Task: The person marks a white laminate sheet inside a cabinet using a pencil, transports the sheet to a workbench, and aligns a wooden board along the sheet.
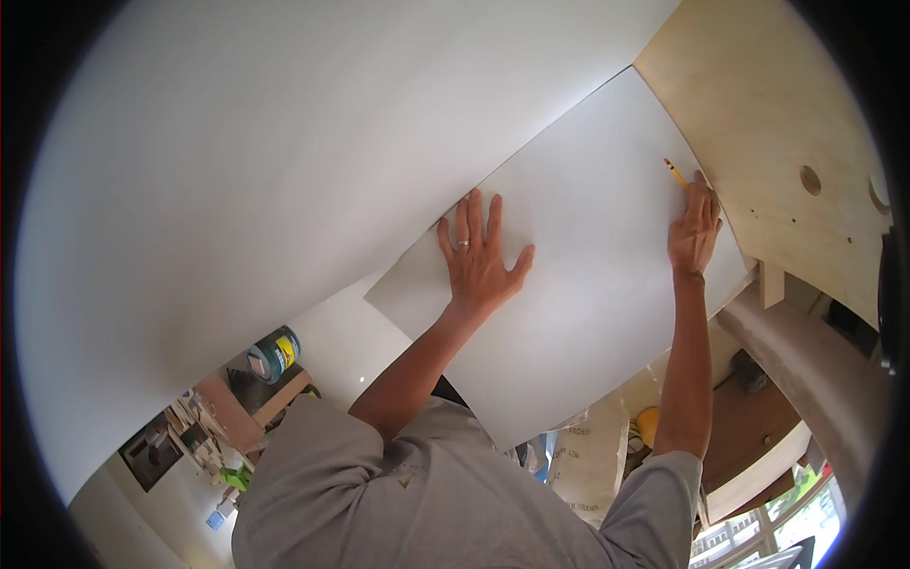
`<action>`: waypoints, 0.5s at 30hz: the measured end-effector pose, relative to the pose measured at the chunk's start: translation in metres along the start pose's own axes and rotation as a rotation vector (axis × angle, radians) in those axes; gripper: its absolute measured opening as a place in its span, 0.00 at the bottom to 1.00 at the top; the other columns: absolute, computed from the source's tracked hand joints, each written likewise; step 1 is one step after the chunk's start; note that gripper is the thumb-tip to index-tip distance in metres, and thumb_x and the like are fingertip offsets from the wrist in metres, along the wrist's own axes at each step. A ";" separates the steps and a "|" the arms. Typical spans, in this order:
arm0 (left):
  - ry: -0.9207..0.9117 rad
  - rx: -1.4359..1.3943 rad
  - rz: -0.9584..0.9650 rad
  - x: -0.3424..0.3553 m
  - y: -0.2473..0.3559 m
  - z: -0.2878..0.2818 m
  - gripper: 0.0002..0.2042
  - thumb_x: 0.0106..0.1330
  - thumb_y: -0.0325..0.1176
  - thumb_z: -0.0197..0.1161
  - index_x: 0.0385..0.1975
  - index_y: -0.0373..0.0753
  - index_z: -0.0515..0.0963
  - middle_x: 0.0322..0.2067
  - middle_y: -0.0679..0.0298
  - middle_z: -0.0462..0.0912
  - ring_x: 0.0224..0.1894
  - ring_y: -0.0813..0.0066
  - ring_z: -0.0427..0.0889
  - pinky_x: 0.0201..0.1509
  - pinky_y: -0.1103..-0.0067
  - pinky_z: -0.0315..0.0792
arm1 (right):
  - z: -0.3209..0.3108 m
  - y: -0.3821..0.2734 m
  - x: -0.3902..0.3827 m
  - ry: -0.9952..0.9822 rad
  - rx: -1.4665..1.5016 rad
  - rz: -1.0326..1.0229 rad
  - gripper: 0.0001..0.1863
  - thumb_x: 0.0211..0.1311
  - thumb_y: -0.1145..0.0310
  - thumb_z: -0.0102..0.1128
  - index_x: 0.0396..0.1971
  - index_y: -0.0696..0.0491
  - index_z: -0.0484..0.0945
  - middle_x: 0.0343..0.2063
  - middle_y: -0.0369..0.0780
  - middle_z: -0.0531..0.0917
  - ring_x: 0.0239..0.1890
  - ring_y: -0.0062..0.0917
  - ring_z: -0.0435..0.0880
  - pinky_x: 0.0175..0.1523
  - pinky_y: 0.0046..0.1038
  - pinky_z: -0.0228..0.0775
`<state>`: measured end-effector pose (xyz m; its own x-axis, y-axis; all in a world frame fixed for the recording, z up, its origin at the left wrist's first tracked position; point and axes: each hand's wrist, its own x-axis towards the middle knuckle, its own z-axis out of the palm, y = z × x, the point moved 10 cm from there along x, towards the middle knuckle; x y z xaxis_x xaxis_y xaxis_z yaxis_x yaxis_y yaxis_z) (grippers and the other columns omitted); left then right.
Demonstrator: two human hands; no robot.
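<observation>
White panel (588, 256) lies beneath a person's two hands, its far corner set where a large white surface (284, 142) and a plywood board (768, 114) meet. Nearest the camera, a grey short-sleeved shirt (455, 503) spans the lower edge, the panel's near corner just beyond it. The left hand (482, 270), a ring (464, 244) on one finger, presses palm down, fingers spread wide and gripping nothing, tips at the edge beside the white surface. At the opposite side, the right hand (695, 235) rests by the plywood, fingers curled around a yellow pencil (676, 174), its eraser end pointing up and left. Round holes (809, 179) pierce the plywood. Farther off, a dark can (275, 354) with a yellow label stands out near wood pieces (194, 436) at lower left; a window (782, 531) shows bright at lower right.
</observation>
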<state>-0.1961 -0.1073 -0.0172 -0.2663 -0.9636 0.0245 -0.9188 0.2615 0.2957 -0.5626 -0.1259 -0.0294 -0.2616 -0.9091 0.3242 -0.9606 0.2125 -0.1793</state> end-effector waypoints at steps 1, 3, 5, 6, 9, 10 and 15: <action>0.030 0.035 -0.010 -0.007 -0.004 -0.004 0.46 0.68 0.57 0.67 0.78 0.33 0.59 0.78 0.45 0.53 0.79 0.48 0.49 0.75 0.39 0.43 | 0.001 0.001 -0.001 -0.017 -0.003 0.017 0.16 0.71 0.81 0.51 0.54 0.48 0.73 0.69 0.37 0.79 0.70 0.40 0.76 0.61 0.47 0.72; 0.008 0.021 -0.093 -0.016 -0.008 -0.001 0.46 0.67 0.58 0.67 0.77 0.32 0.59 0.78 0.46 0.54 0.78 0.47 0.51 0.74 0.40 0.45 | 0.001 0.006 -0.005 -0.010 -0.004 -0.004 0.16 0.72 0.80 0.51 0.55 0.48 0.73 0.69 0.36 0.80 0.70 0.40 0.76 0.61 0.48 0.72; 0.000 0.002 -0.164 -0.012 -0.017 0.004 0.46 0.67 0.58 0.67 0.77 0.31 0.60 0.78 0.47 0.55 0.76 0.47 0.53 0.72 0.40 0.48 | 0.006 0.014 -0.004 0.001 -0.027 -0.001 0.15 0.76 0.79 0.49 0.56 0.47 0.73 0.68 0.35 0.80 0.70 0.41 0.75 0.62 0.50 0.72; 0.029 -0.024 -0.151 -0.011 -0.018 0.001 0.46 0.68 0.59 0.66 0.77 0.32 0.60 0.77 0.49 0.56 0.75 0.47 0.54 0.71 0.40 0.49 | 0.006 0.011 -0.004 -0.007 -0.018 -0.016 0.15 0.76 0.79 0.49 0.56 0.47 0.73 0.68 0.35 0.80 0.70 0.41 0.75 0.62 0.50 0.72; 0.037 0.020 -0.143 -0.026 -0.027 -0.007 0.46 0.68 0.61 0.66 0.78 0.36 0.60 0.77 0.52 0.57 0.75 0.47 0.56 0.70 0.39 0.51 | 0.009 0.009 -0.004 -0.037 -0.039 -0.031 0.16 0.78 0.78 0.48 0.59 0.47 0.72 0.68 0.35 0.79 0.71 0.42 0.75 0.62 0.51 0.72; 0.013 0.086 -0.129 -0.032 -0.028 -0.009 0.47 0.67 0.62 0.66 0.79 0.39 0.59 0.77 0.54 0.58 0.75 0.46 0.55 0.71 0.38 0.52 | 0.009 0.013 -0.003 -0.045 -0.029 -0.021 0.16 0.79 0.77 0.48 0.60 0.47 0.72 0.69 0.36 0.79 0.71 0.42 0.75 0.62 0.51 0.72; -0.024 0.137 -0.186 -0.067 -0.060 -0.016 0.48 0.66 0.67 0.65 0.81 0.49 0.58 0.77 0.54 0.57 0.77 0.44 0.54 0.72 0.29 0.48 | 0.006 0.007 -0.003 -0.020 -0.015 -0.045 0.16 0.81 0.75 0.47 0.64 0.47 0.71 0.68 0.37 0.79 0.70 0.44 0.75 0.63 0.52 0.72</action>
<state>-0.1181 -0.0589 -0.0212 -0.0937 -0.9947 -0.0416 -0.9833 0.0859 0.1608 -0.5680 -0.1239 -0.0376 -0.2160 -0.9248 0.3131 -0.9727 0.1762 -0.1508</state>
